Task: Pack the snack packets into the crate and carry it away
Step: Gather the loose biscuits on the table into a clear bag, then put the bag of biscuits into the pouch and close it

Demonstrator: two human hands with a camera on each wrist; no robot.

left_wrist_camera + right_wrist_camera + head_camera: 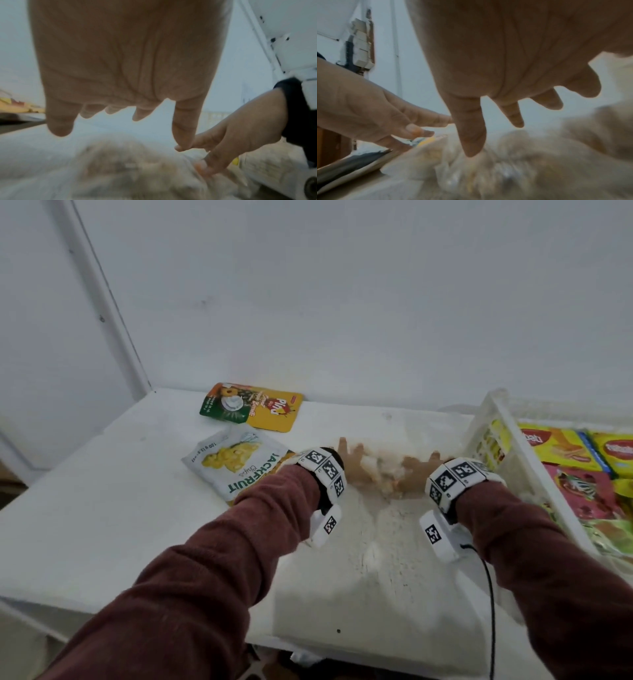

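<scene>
A large pale see-through snack packet [376, 559] lies on the white table [102, 508], reaching to its front edge. Both hands are at the packet's far end. My left hand [352, 463] hovers with fingers straight and spread, and the left wrist view shows its palm [120, 119] above the blurred packet [128, 169]. My right hand [418, 470] touches the packet's end with straight fingers [471, 142]. The white crate [507, 446] stands just right of the right hand, holding several colourful packets.
A white jackfruit chips packet [236, 463] lies left of my left wrist, partly under the sleeve. A yellow and green packet [253, 409] lies behind it by the wall. A white wall closes off the back of the table.
</scene>
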